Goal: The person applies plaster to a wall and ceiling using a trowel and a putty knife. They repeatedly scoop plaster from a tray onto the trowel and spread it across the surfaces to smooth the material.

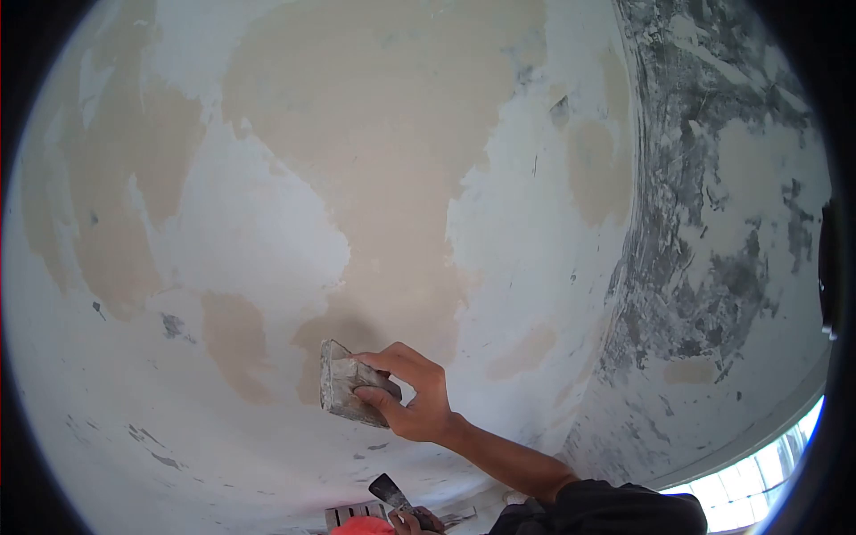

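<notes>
Right hand (417, 399) at lower centre of frame, fingers (383, 361) closed around putty-caked trowel (343, 390), blade pressed to patchy plastered wall (267, 241). Left hand (412, 520) at bottom edge, wrapped around small scraper (389, 489).

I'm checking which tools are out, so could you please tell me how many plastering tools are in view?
2. A grey, plaster-caked flat trowel is pressed to the wall in the right hand; a small metal putty knife is in the left hand at the bottom edge. Others may be hidden.
</notes>
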A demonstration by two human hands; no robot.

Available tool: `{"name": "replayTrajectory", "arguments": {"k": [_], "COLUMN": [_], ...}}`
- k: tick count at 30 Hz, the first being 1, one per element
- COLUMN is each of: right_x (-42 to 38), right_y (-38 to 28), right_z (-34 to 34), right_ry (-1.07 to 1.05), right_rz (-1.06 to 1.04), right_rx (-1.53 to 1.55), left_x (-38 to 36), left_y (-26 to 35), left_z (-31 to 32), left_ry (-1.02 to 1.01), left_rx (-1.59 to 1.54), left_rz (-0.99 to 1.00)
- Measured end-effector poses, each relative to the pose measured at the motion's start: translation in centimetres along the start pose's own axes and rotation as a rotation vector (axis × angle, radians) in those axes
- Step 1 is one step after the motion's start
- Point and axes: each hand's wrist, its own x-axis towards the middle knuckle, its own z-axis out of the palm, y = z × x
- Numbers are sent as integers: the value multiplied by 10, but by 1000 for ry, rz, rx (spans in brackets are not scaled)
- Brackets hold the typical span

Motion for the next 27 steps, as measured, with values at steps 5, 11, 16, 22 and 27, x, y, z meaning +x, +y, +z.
{"name": "replayTrajectory", "arguments": {"k": [5, 11, 16, 22, 27], "right_x": [-17, 17, 17, 7, -35], "right_y": [-3, 10, 25, 16, 2], "right_z": [-49, -99, -73, -20, -12], "right_ry": [343, 638, 639, 235, 46], "right_rz": [203, 163, 88, 178, 327], "right_rx": [262, 68, -50, 43, 279], "left_x": [-11, -23, -3, 1, 2], "left_y": [5, 32, -2, 4, 1], "left_z": [3, 21, -10, 5, 4], "left_ry": [33, 153, 45, 4, 39], "left_rx": [178, 10, 151, 84, -117], "left_rz": [116, 16, 201, 57, 9]}}
